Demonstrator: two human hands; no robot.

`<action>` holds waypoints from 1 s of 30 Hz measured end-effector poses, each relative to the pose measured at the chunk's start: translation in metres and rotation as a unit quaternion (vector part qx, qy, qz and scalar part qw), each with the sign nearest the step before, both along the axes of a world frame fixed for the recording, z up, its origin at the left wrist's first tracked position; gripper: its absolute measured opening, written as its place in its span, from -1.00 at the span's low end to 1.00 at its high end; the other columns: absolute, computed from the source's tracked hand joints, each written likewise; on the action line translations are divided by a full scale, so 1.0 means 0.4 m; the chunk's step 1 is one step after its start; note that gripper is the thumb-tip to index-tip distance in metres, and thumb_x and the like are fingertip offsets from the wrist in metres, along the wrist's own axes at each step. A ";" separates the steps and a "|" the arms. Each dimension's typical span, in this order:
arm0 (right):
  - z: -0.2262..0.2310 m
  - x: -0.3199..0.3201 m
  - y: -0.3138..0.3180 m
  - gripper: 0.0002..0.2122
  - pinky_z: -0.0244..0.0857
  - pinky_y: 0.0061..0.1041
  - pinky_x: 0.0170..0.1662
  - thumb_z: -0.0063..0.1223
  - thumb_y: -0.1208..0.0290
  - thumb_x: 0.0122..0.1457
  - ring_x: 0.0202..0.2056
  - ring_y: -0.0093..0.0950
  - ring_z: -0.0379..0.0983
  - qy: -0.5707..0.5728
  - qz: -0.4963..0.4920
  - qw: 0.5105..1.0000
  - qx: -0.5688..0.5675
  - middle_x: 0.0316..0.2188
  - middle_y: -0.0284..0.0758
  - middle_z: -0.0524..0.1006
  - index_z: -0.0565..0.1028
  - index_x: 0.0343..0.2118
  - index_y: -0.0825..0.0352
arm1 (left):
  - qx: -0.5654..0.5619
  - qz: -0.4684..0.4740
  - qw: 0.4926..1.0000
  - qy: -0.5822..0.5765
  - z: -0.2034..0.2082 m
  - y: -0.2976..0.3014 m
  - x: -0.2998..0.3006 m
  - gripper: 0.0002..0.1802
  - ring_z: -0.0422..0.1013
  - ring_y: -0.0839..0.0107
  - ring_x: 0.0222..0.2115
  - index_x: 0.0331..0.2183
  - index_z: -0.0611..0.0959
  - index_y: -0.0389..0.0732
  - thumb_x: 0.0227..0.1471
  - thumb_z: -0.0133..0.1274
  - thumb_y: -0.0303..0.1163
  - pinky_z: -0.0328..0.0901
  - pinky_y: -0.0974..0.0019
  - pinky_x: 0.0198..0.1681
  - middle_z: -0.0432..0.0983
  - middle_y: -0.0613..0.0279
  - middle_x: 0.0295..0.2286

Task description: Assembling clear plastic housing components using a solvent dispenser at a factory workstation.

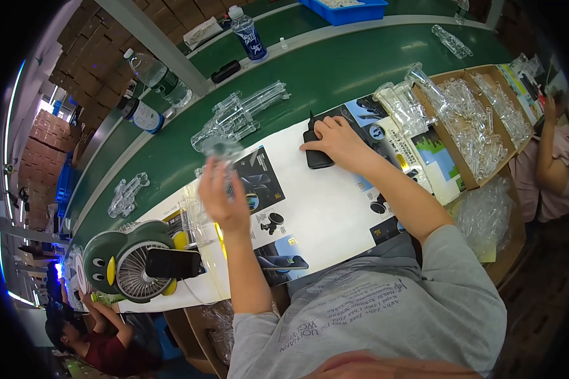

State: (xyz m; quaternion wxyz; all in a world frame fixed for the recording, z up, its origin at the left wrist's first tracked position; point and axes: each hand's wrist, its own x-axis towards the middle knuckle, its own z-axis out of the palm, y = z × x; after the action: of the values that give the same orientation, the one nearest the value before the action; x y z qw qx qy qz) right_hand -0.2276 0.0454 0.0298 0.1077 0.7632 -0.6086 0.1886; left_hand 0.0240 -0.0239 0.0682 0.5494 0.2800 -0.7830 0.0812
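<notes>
My left hand (226, 201) is raised over the sheet, its fingers smeared by motion. A blurred clear plastic piece (223, 150) is just beyond its fingertips; whether they touch it I cannot tell. Behind that piece, several clear moulded plastic parts (234, 120) lie in a pile on the green table. My right hand (338, 142) is closed over a small black block-shaped object (318, 158) on the white printed sheet (325, 215). A thin dark tip sticks up past its fingers, and the hand hides much of the object.
At the left stands a green cartoon-faced fan (139, 268) with a dark phone-like slab (172, 263) before it. A cardboard box (464, 161) of clear parts is at right. Bottles (248, 38) and a blue tray (344, 11) stand farther back. Other people sit at both sides.
</notes>
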 end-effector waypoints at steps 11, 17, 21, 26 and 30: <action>0.006 -0.025 0.009 -0.50 0.11 -0.44 -0.12 0.18 0.60 -0.31 -0.24 -0.41 0.26 -0.064 -0.019 0.996 -0.063 -0.39 -0.42 0.34 0.42 -0.19 0.06 | 0.084 -0.132 0.970 -0.186 -0.116 0.007 -0.088 -0.49 0.36 0.18 -0.21 -0.17 0.52 -0.16 -0.28 0.05 -0.70 0.24 0.24 -0.13 0.45 0.17 -0.20; 0.045 -0.010 0.024 -0.50 0.25 -0.46 -0.16 0.19 0.59 -0.23 -0.23 -0.37 0.34 -0.311 -0.038 0.947 -0.074 -0.27 -0.37 0.39 0.37 -0.13 0.12 | 0.102 -0.072 0.968 -0.218 -0.103 0.023 -0.088 -0.46 0.32 0.24 -0.14 -0.12 0.48 -0.15 -0.29 0.12 -0.51 0.17 0.16 -0.08 0.40 0.21 -0.15; 0.042 -0.019 0.016 -0.44 0.26 -0.53 -0.10 0.20 0.61 -0.14 -0.14 -0.46 0.36 -0.592 0.022 0.803 -0.071 -0.15 -0.35 0.39 0.27 -0.03 0.13 | 0.107 0.024 0.964 -0.244 -0.112 0.024 -0.095 -0.35 0.30 0.24 -0.12 -0.08 0.44 -0.16 -0.34 0.21 -0.37 0.14 0.15 -0.06 0.37 0.17 -0.12; 0.023 -0.053 0.006 -0.48 0.24 -0.50 -0.16 0.07 0.55 -0.02 -0.23 -0.47 0.35 -0.892 0.124 0.433 0.036 -0.16 -0.31 0.37 0.21 0.04 0.12 | 0.180 0.021 0.947 -0.266 -0.122 0.009 -0.069 -0.34 0.30 0.19 -0.14 -0.09 0.44 -0.19 -0.36 0.22 -0.38 0.13 0.16 -0.02 0.35 0.09 -0.13; 0.006 -0.059 0.005 -0.59 0.25 -0.52 -0.25 0.04 0.38 0.06 -0.26 -0.45 0.35 -0.945 0.154 0.285 0.047 -0.19 -0.32 0.38 0.27 0.01 0.10 | 0.308 -0.088 0.947 0.025 -0.126 -0.004 -0.059 -0.33 0.31 0.27 -0.16 -0.10 0.35 -0.21 -0.37 0.21 -0.55 0.17 0.23 -0.03 0.34 0.11 -0.18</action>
State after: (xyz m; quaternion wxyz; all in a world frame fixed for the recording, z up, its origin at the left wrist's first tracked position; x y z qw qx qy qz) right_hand -0.2514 0.0474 0.0323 -0.6089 0.1385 -0.1664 0.7631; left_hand 0.0004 -0.0253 0.0178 0.4604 0.3678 -0.7775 -0.2196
